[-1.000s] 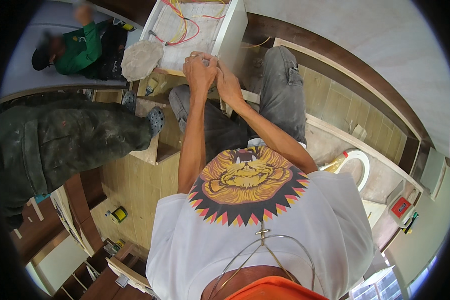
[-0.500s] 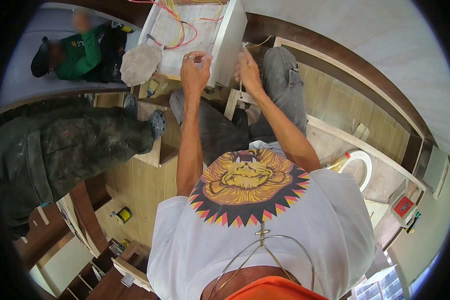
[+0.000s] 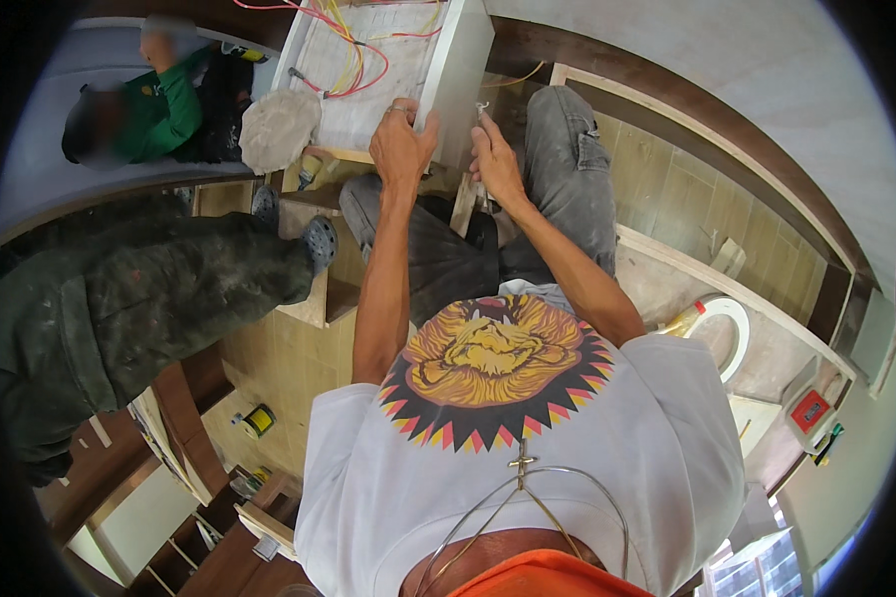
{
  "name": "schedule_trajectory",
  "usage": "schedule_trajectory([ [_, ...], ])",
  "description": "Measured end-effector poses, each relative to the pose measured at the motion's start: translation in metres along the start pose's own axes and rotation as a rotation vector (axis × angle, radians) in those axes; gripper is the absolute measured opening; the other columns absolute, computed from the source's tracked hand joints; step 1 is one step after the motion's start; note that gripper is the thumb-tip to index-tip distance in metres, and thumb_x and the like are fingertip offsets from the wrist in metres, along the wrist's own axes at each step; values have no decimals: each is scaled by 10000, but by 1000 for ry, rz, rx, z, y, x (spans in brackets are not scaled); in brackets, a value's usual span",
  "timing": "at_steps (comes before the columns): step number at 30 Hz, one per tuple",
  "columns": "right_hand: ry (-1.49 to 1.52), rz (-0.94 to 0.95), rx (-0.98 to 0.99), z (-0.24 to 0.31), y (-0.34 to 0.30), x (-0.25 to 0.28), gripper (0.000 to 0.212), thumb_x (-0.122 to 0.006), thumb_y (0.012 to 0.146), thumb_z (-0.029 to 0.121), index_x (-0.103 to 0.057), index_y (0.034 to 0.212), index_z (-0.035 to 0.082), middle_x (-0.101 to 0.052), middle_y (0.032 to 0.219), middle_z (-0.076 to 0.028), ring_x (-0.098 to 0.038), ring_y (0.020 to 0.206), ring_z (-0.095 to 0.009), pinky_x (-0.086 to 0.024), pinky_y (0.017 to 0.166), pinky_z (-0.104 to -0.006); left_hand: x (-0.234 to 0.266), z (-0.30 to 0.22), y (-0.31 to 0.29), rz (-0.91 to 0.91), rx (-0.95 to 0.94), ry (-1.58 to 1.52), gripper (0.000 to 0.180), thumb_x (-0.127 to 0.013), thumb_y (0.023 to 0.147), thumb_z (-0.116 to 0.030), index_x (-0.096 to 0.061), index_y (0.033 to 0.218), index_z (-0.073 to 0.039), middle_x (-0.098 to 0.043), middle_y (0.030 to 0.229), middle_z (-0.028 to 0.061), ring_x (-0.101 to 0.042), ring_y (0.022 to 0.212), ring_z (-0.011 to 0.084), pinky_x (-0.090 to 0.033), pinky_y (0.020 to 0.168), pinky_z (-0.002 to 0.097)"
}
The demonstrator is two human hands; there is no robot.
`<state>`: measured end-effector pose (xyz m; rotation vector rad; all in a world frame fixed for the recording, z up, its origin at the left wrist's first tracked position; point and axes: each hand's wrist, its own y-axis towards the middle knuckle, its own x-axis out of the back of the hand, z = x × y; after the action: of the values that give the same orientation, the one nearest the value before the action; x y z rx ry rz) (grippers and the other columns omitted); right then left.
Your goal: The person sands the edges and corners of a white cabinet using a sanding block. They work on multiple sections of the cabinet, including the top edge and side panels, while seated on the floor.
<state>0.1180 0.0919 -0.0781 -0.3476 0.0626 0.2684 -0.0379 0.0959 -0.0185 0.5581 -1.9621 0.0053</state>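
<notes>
A white open-topped box (image 3: 463, 85) stands in front of me, with red and yellow wires (image 3: 353, 60) lying loose inside. My left hand (image 3: 404, 149) is at its near right corner, fingers bent inside and thumb on the side wall's edge. Just right of that wall, my right hand (image 3: 496, 164) is closed round a thin tool (image 3: 482, 107) whose pale tip sticks up past the fingers; its exact kind does not show. Below the hands, a small wooden piece (image 3: 463, 206) sits between my legs, partly hidden.
Another person in a green top (image 3: 174, 119) is at the far left. Someone's dark trouser leg (image 3: 169, 264) crosses the left side. A round pale cloth-like bundle (image 3: 277, 131) touches the box. On the right lie a wooden frame (image 3: 657, 249), a white ring (image 3: 735, 343) and a red-and-grey case (image 3: 809, 408).
My left hand has shifted slightly right, onto the box's side wall. My right hand has dropped a little, and the tool's tip now shows above its fingers.
</notes>
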Motion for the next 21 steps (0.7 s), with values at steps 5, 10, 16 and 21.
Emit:
schedule_trajectory([
  [5, -166, 37, 303, -10, -12, -2, 528, -525, 1035, 308, -464, 1486, 39, -646, 1118, -169, -595, 769, -215, -499, 735, -348, 13, -12, -7, -48, -50, -240, 274, -698, 896, -240, -699, 1060, -21, -705, 918, 146, -686, 838, 317, -536, 780, 412],
  [10, -172, 383, 255, 12, -42, 7, 509, -543, 1029, 308, -502, 1429, -3, -660, 1126, -203, -670, 925, -292, -517, 797, -375, 46, -23, -22, 347, -258, -420, 265, -714, 897, -210, -705, 1045, 9, -704, 931, 158, -671, 830, 313, -530, 805, 380],
  [16, 165, 601, -16, 22, -60, 17, 543, -520, 1050, 341, -461, 1489, 27, -608, 938, -57, -589, 683, -91, -488, 557, -255, 72, -9, -27, 677, 104, -451, 223, -651, 995, -202, -713, 1071, -2, -715, 967, 43, -640, 906, 117, -511, 811, 298],
  [21, 194, 752, -70, 16, -57, 25, 587, -500, 1060, 333, -377, 1548, 30, -615, 953, -65, -604, 715, -116, -508, 591, -256, 83, 1, -28, 752, 115, -590, 205, -622, 1024, -177, -710, 1041, 7, -711, 943, 26, -624, 896, 86, -506, 810, 259],
])
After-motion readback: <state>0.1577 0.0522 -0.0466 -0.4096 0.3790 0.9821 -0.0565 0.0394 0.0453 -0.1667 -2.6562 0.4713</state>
